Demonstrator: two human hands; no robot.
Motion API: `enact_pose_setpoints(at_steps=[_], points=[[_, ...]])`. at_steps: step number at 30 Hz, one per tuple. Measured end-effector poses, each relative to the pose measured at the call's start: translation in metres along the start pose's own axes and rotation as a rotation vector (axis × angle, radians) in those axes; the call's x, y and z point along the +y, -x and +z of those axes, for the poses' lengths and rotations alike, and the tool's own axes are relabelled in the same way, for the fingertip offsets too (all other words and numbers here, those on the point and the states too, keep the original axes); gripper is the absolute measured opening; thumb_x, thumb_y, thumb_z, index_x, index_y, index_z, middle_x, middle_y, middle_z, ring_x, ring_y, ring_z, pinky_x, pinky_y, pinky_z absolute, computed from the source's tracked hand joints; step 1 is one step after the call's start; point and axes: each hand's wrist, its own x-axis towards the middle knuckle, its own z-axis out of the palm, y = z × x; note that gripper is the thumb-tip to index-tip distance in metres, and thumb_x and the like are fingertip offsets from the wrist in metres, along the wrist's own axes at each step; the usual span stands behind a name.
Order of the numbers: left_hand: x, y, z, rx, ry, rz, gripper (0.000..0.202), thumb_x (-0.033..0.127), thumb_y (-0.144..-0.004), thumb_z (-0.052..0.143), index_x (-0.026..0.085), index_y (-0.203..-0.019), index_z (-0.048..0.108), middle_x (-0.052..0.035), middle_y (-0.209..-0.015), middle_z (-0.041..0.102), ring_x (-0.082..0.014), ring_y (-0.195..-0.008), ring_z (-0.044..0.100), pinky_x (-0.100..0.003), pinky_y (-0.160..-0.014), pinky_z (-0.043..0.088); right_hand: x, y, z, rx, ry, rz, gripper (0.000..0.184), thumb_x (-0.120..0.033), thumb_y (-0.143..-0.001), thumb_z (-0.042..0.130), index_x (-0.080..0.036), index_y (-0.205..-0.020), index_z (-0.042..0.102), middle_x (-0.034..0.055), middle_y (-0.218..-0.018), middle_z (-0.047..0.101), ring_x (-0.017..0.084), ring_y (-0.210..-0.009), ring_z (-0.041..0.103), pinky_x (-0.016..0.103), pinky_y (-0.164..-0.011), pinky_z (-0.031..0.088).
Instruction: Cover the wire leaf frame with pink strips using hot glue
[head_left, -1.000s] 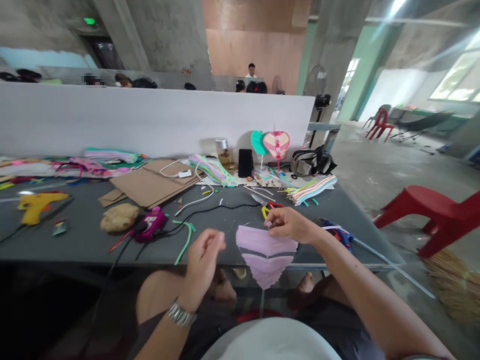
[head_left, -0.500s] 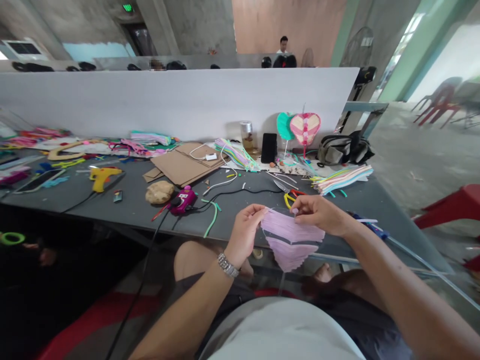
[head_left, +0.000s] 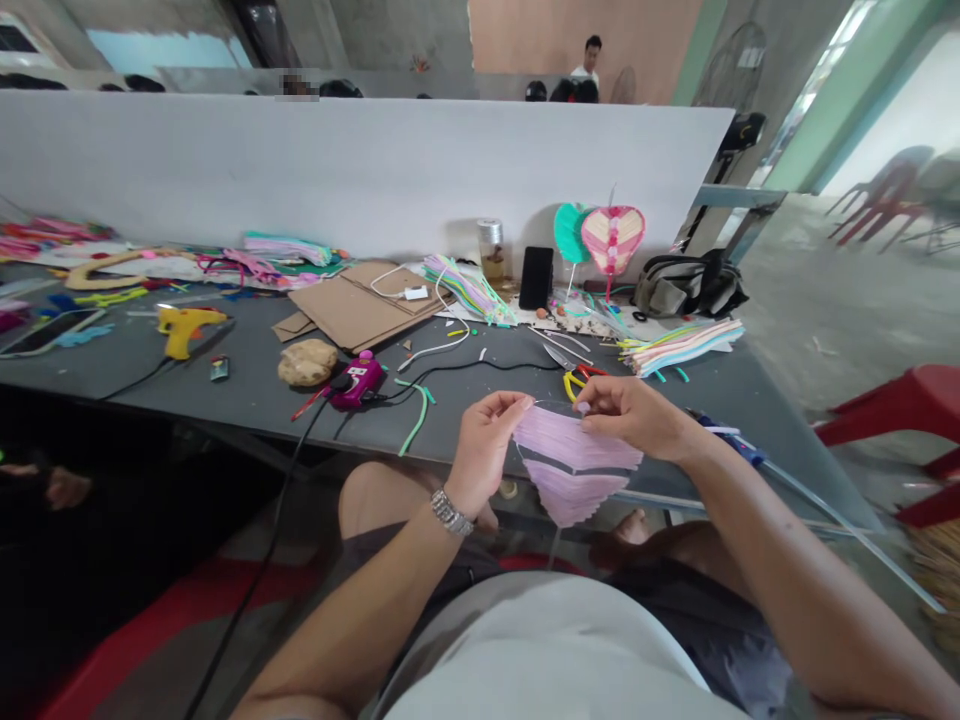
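Above my lap, at the table's front edge, hangs a lilac heart-shaped fan (head_left: 576,494) made of rows of soft strips on a thin wire outline. A dark gap runs across its middle. My left hand (head_left: 484,440) pinches the fan's upper left corner between thumb and fingertips. My right hand (head_left: 637,415) is closed at the top edge, with a small lilac strip end (head_left: 583,408) showing between thumb and forefinger. Its other fingers are curled and partly hide the fan's right side. Just beyond the right hand lie scissors (head_left: 574,385) with yellow and red handles.
A purple box-like device (head_left: 358,380) with a cord sits beside a stone (head_left: 307,362). Further left is a yellow glue gun (head_left: 184,328). Cardboard (head_left: 345,310), pastel strip bundles (head_left: 679,347), a phone (head_left: 535,278), a jar (head_left: 491,250) and finished fans (head_left: 613,240) line the back. A co-worker's hand (head_left: 67,488) shows at left.
The view has tilted down and shifted slightly. Both hands keep their hold on the lilac fan, and the right fingertips have shifted slightly left along its top edge.
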Motion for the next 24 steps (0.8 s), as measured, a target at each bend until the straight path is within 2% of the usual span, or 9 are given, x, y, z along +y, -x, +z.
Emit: enact_pose_setpoints(at_steps=[5, 8, 12, 19, 24], points=[[0.001, 0.001, -0.003, 0.011, -0.046, 0.054, 0.029, 0.042, -0.069, 0.086, 0.016, -0.077, 0.076, 0.0013, -0.065, 0.062, -0.0095, -0.059, 0.044, -0.024, -0.058, 0.034, -0.003, -0.004, -0.003, 0.000, -0.010, 0.070, 0.029, -0.037, -0.066, 0.072, -0.017, -0.085, 0.062, -0.0050, -0.062, 0.056, 0.010, -0.059, 0.044, 0.024, -0.055, 0.030], [0.001, 0.001, -0.004, 0.004, -0.050, 0.062, 0.028, 0.042, -0.070, 0.086, 0.016, -0.077, 0.077, 0.0007, -0.066, 0.064, -0.0098, -0.060, 0.046, -0.024, -0.059, 0.036, -0.004, -0.006, -0.008, -0.030, 0.030, 0.109, 0.028, -0.041, -0.066, 0.072, -0.016, -0.076, 0.063, -0.0027, -0.066, 0.058, 0.011, -0.062, 0.047, 0.025, -0.057, 0.032], [0.002, 0.001, -0.003, 0.010, -0.052, 0.055, 0.030, 0.042, -0.067, 0.087, 0.016, -0.077, 0.076, -0.0003, -0.067, 0.066, -0.0108, -0.061, 0.048, -0.025, -0.060, 0.036, -0.005, -0.008, -0.013, -0.075, 0.089, 0.099, 0.027, -0.042, -0.068, 0.069, -0.016, -0.070, 0.065, -0.0033, -0.063, 0.054, 0.010, -0.062, 0.044, 0.025, -0.057, 0.030], [0.004, 0.002, -0.002, 0.018, -0.054, 0.039, 0.031, 0.042, -0.065, 0.088, 0.016, -0.076, 0.076, -0.0006, -0.068, 0.066, -0.0115, -0.062, 0.050, -0.025, -0.060, 0.037, 0.001, -0.005, -0.014, -0.078, 0.082, 0.109, 0.020, -0.034, -0.068, 0.070, -0.016, -0.075, 0.067, -0.0041, -0.064, 0.055, 0.010, -0.060, 0.042, 0.024, -0.054, 0.027], [0.002, 0.002, -0.001, 0.028, -0.043, 0.051, 0.031, 0.042, -0.065, 0.088, 0.016, -0.076, 0.076, -0.0003, -0.068, 0.067, -0.0110, -0.061, 0.049, -0.025, -0.059, 0.036, -0.003, -0.003, -0.011, -0.068, 0.113, 0.110, 0.018, -0.031, -0.065, 0.067, -0.016, -0.077, 0.069, -0.0046, -0.062, 0.055, 0.010, -0.059, 0.042, 0.024, -0.053, 0.027]])
